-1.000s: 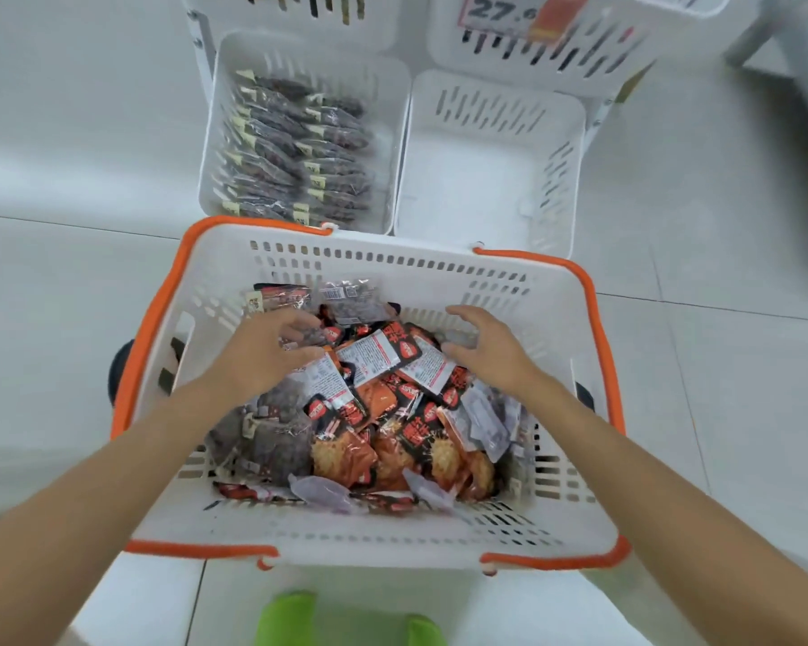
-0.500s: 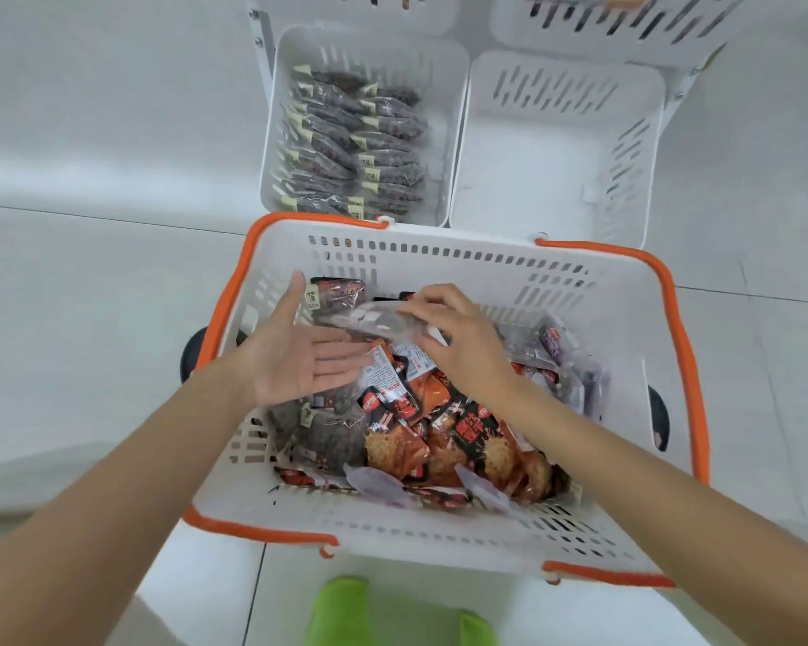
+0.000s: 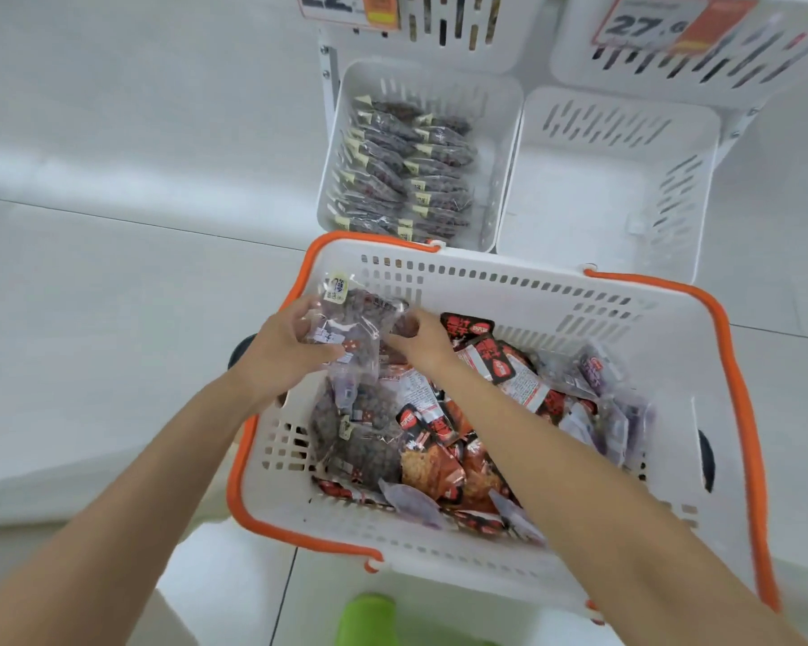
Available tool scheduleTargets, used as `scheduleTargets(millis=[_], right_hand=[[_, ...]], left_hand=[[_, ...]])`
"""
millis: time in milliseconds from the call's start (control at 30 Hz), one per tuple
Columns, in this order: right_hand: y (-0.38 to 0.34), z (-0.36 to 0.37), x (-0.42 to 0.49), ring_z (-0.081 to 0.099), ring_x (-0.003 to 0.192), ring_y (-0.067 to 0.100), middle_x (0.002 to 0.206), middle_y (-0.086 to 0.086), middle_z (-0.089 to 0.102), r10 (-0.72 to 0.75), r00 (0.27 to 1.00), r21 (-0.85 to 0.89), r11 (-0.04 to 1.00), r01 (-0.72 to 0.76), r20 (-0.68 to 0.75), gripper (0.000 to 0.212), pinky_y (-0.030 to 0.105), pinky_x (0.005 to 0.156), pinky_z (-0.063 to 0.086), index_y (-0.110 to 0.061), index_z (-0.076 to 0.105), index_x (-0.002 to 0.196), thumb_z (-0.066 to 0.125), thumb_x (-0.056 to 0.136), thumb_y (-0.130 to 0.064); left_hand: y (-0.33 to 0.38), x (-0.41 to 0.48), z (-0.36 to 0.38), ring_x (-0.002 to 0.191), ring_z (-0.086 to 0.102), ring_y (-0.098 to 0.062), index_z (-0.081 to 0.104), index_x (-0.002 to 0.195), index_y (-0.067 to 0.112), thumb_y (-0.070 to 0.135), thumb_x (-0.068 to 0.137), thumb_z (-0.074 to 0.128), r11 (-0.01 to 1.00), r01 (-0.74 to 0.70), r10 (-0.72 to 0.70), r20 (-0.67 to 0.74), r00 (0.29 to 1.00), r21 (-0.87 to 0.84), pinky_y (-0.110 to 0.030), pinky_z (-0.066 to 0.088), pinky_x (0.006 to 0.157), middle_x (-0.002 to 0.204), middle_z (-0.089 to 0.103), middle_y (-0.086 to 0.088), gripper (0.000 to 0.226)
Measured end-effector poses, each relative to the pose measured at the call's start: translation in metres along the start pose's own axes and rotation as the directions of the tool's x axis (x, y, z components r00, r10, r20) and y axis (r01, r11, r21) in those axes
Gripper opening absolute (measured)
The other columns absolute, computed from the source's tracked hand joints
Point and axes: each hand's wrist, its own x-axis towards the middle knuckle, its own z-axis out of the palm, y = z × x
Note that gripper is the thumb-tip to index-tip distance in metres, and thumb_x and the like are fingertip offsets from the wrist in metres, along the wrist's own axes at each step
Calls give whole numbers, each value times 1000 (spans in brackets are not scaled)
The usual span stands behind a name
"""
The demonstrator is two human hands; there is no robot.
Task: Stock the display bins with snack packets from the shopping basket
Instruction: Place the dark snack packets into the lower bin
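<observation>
Head view: white plastic shopping basket with orange rim (image 3: 486,284), centre frame.
Left hand (image 3: 283,349): grips clear packet of dark snacks (image 3: 351,319), raised at basket's upper-left corner.
Right hand (image 3: 421,340): fingers curled on same packet's right edge.
Basket contents: heaped red-orange snack packets (image 3: 444,468).
Display bins: upper frame; left white slotted bin (image 3: 504,132) holds rows of dark packets (image 3: 407,170); right white slotted bin (image 3: 602,216) adjoins it.

The shopping basket (image 3: 509,282) is white with rows of holes and an orange rim. The display bins (image 3: 612,128) are white and slotted. The clear packet (image 3: 355,319) shows dark brown contents. The red-and-black packets (image 3: 490,352) bear white labels. The shoe (image 3: 367,617) is green.
</observation>
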Motion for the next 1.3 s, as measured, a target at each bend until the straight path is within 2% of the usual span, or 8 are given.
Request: scheduleTargets(millis=[267,467,567,667,800,967,1100,1300], right_hand=[[-29,-101,-63,68,78,15,87,5,66,-18,972,216,974,71,-236,18,27,72,56,-4,58,96,63,94,-21],[-56,-108,-93,70,91,24,104,11,69,15,999,491,870,-33,41,25,47,79,59,-4,56,110,56,98,-26],[-62,-76,-82,59,113,20,133,8,56,-8,1000,451,893,0,17,57,53,106,43,-29,34,136,61,90,-49],[-76,-71,-61,55,120,20,134,8,54,7,999,534,845,-23,31,96,47,113,35,-31,9,154,72,82,-47],[-109,-78,-9,66,96,18,116,13,64,-136,987,490,857,161,-86,53,29,80,54,-19,43,131,71,87,-29],[-164,-77,82,65,89,26,100,10,56,-196,942,407,864,298,-273,74,30,67,58,-33,24,151,66,91,-21],[-172,-67,143,49,127,21,148,-1,37,-216,933,163,949,270,-287,99,24,104,44,-23,-5,156,68,90,-18],[-148,-61,153,-1,150,11,164,-6,-1,-399,844,-176,917,359,-358,100,32,120,6,-23,-4,156,70,90,-33]], left_hand=[[-1,10,5,106,65,-12,42,142,24,-12,86,64,996,-54,53,-9,999,-72,-22,58,76,120,64,5,70],[22,21,52,123,54,-41,44,138,6,17,99,50,957,90,-50,147,988,-274,-43,58,84,133,54,-22,41],[36,22,67,117,58,-21,54,124,21,55,92,56,984,32,-3,167,986,-176,-51,49,99,125,60,-3,47],[42,42,53,100,67,-7,54,113,29,39,94,62,985,-77,85,47,995,-154,-36,58,85,112,66,6,22],[63,92,21,93,64,-3,53,116,14,38,91,67,973,-230,230,-74,970,17,-16,49,73,103,65,3,38],[91,199,-15,102,67,-23,47,138,15,31,86,74,958,-287,283,-160,946,-1,-30,56,84,115,65,-7,61],[76,268,-25,114,57,-25,49,135,22,40,84,74,887,-278,356,-162,920,369,-39,46,98,122,59,-3,59],[45,280,-21,136,37,-9,23,154,27,38,89,69,903,-350,388,-126,913,247,-34,34,113,147,40,10,81]])
